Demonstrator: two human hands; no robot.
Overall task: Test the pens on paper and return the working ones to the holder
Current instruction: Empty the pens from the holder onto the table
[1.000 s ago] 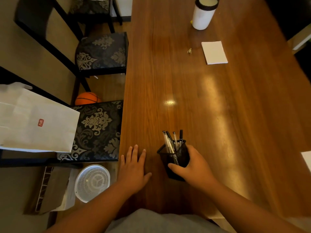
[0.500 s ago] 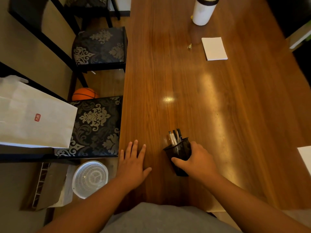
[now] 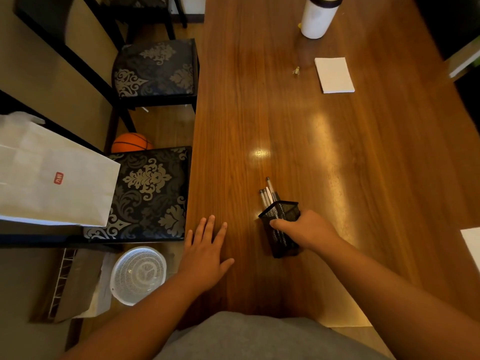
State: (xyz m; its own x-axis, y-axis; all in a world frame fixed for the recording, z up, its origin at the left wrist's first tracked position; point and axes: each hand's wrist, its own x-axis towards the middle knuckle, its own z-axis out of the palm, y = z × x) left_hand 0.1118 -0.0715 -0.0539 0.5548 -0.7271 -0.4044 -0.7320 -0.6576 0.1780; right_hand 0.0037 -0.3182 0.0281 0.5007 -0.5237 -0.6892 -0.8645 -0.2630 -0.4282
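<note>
A black mesh pen holder [image 3: 280, 216] is tipped forward over the wooden table [image 3: 324, 157], its mouth pointing away from me. My right hand [image 3: 307, 229] grips it round the side, thumb across the mesh. Several pens [image 3: 267, 194] stick out of the mouth, their ends reaching past the rim toward the table. My left hand [image 3: 206, 252] lies flat on the table near its left edge, fingers spread, holding nothing. A white notepad [image 3: 334, 75] lies far up the table on the right.
A white tumbler with a dark lid [image 3: 318, 16] stands at the far end, a small clip [image 3: 296, 71] near the notepad. Another white sheet [image 3: 472, 245] shows at the right edge. Left of the table are two patterned chairs [image 3: 148, 193], a paper bag [image 3: 52, 178], a basketball [image 3: 131, 142] and a small fan [image 3: 139, 275].
The right hand has tipped the holder further forward, and the pens have slid farther out of its mouth. The left hand has stayed flat in place.
</note>
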